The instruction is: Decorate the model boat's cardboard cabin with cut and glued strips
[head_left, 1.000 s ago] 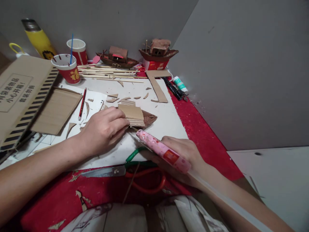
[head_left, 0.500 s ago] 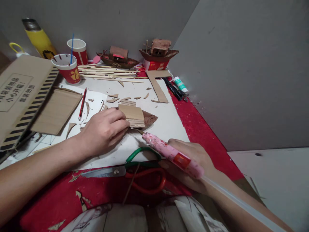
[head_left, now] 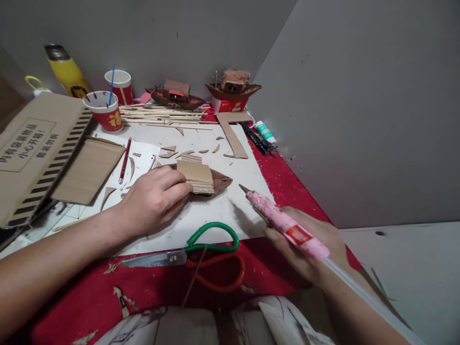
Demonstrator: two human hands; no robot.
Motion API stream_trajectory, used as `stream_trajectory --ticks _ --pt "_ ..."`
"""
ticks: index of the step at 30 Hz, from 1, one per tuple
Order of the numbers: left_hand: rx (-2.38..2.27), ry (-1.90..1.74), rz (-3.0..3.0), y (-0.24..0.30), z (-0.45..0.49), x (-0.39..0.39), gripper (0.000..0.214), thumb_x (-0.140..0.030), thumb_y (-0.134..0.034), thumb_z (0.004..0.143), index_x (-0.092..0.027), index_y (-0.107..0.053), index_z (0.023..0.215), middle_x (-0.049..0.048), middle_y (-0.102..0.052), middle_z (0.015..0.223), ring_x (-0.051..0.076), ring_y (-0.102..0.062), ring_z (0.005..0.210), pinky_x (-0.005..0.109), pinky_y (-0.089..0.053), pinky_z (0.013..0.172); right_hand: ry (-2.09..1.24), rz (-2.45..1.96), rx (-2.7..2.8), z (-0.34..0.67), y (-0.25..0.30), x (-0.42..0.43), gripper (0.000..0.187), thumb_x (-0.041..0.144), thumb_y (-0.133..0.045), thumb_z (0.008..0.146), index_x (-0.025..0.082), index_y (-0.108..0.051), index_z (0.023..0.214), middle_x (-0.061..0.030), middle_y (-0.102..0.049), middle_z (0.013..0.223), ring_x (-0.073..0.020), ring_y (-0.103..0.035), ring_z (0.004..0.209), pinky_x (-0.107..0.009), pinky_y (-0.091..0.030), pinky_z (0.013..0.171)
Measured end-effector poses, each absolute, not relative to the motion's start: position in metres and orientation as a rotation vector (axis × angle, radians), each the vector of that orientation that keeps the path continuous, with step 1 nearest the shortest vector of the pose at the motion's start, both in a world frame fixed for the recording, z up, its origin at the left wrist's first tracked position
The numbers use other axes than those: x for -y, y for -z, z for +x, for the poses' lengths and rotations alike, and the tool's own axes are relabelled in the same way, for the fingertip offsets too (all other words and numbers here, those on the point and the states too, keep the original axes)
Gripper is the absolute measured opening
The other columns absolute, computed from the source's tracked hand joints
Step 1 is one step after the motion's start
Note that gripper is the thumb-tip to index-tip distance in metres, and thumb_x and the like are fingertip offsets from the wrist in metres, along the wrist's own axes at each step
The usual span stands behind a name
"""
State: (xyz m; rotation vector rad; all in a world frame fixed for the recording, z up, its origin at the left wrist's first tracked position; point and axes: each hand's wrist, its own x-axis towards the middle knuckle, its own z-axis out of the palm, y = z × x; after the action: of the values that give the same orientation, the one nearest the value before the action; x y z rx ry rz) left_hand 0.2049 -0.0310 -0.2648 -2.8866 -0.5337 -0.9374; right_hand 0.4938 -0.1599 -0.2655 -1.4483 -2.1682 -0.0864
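My left hand (head_left: 158,196) is closed on the near left side of a small cardboard model boat (head_left: 222,181), its fingertips pressed to the cabin wall. The boat has a brown pointed hull and a curved tan roof (head_left: 195,171) over a corrugated cabin. My right hand (head_left: 309,244) is wrapped around a pink hot glue gun (head_left: 276,215) with a clear glue stick at its back end. The gun's metal nozzle points at the boat's bow, with a gap between them. Green-and-red scissors (head_left: 212,244) lie just in front of the boat.
Cardboard scraps (head_left: 168,152) lie around the boat on white paper (head_left: 230,215). Behind are wooden sticks (head_left: 161,115), red paper cups (head_left: 108,115) and two finished-looking model boats (head_left: 233,88). A cardboard box (head_left: 43,143) stands left; a pencil (head_left: 125,160) lies near it.
My right hand has drawn the glue gun away from the boat's near side, to the right. My left hand keeps its hold on the boat. The view has tilted slightly.
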Motion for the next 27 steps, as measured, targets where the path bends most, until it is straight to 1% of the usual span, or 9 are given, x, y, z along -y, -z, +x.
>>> stream_trajectory --ticks 3,6,10,14,18,20,21,24,27 --pt "0.542 0.955 -2.889 0.265 0.204 0.032 0.014 -0.018 -0.057 0.088 -0.014 -0.065 0.099 0.0124 -0.07 0.091 0.022 -0.061 0.08 0.035 -0.051 0.07 0.302 -1.524 2.157 0.509 0.271 0.156 0.017 0.037 -0.055 0.093 0.021 -0.061 0.088 -0.0035 -0.061 0.066 -0.0156 -0.057 0.051 -0.026 -0.04 0.047" --pt "0.558 0.993 -2.916 0.264 0.202 0.033 0.017 -0.016 -0.059 0.085 -0.013 -0.063 0.102 0.0135 -0.069 0.094 0.023 -0.063 0.084 0.036 -0.052 0.073 0.344 -1.746 2.165 0.529 0.28 0.151 0.027 0.047 -0.05 0.094 0.025 -0.059 0.081 -0.0054 -0.064 0.067 -0.0168 -0.06 0.054 -0.027 -0.038 0.046" --pt "0.66 1.163 -2.946 0.262 0.197 0.038 0.018 -0.011 -0.06 0.082 -0.013 -0.061 0.1 0.0129 -0.068 0.093 0.023 -0.063 0.086 0.036 -0.053 0.077 0.297 -1.932 2.196 0.557 0.291 0.149 0.04 0.056 -0.049 0.09 0.018 -0.061 0.09 -0.0087 -0.07 0.077 -0.0222 -0.065 0.057 -0.029 -0.041 0.043" --pt "1.192 1.372 -2.961 0.261 0.196 0.049 0.016 -0.013 -0.06 0.08 -0.018 -0.057 0.095 0.0029 -0.062 0.081 0.015 -0.059 0.069 0.027 -0.049 0.062 0.047 -1.942 2.26 0.568 0.28 0.156 0.045 0.059 -0.054 0.087 0.018 -0.062 0.103 -0.0118 -0.072 0.097 -0.0252 -0.07 0.071 -0.032 -0.051 0.055" --pt "1.873 1.568 -2.924 0.257 0.204 0.062 0.022 -0.014 -0.06 0.078 -0.021 -0.054 0.097 -0.0047 -0.053 0.068 0.01 -0.051 0.055 0.021 -0.043 0.053 0.13 -1.747 2.185 0.542 0.248 0.16 0.031 0.045 -0.053 0.094 0.02 -0.061 0.109 -0.0109 -0.069 0.097 -0.0254 -0.069 0.08 -0.036 -0.053 0.065" --pt "2.134 1.713 -2.89 0.254 0.209 0.068 0.017 -0.016 -0.059 0.076 -0.02 -0.053 0.091 -0.005 -0.053 0.066 0.009 -0.048 0.052 0.019 -0.039 0.049 0.077 -1.562 2.135 0.517 0.236 0.155 0.018 0.03 -0.06 0.092 0.022 -0.06 0.107 -0.0084 -0.068 0.095 -0.0231 -0.067 0.083 -0.035 -0.053 0.071" --pt "2.276 1.767 -2.869 0.252 0.21 0.072 0.013 -0.017 -0.059 0.075 -0.02 -0.054 0.087 -0.0048 -0.054 0.065 0.008 -0.046 0.05 0.019 -0.038 0.047 0.052 -1.431 2.144 0.503 0.233 0.15 0.018 0.023 -0.062 0.09 0.021 -0.059 0.108 -0.0087 -0.068 0.096 -0.0228 -0.067 0.086 -0.034 -0.053 0.075" --pt "2.73 1.842 -2.894 0.249 0.213 0.084 0.011 -0.024 -0.061 0.074 -0.018 -0.055 0.081 -0.0042 -0.055 0.061 0.006 -0.043 0.042 0.019 -0.035 0.042 0.069 -1.182 2.284 0.468 0.231 0.131 0.025 0.02 -0.064 0.089 0.017 -0.058 0.113 -0.0113 -0.066 0.098 -0.0224 -0.064 0.087 -0.034 -0.054 0.071" --pt "3.012 1.918 -2.986 0.249 0.214 0.096 0.026 -0.03 -0.061 0.075 -0.016 -0.057 0.096 -0.0033 -0.06 0.061 0.006 -0.041 0.038 0.019 -0.035 0.038 0.14 -1.056 2.403 0.449 0.237 0.11 0.023 0.018 -0.06 0.091 0.012 -0.059 0.113 -0.0141 -0.066 0.101 -0.0226 -0.063 0.089 -0.034 -0.054 0.073"
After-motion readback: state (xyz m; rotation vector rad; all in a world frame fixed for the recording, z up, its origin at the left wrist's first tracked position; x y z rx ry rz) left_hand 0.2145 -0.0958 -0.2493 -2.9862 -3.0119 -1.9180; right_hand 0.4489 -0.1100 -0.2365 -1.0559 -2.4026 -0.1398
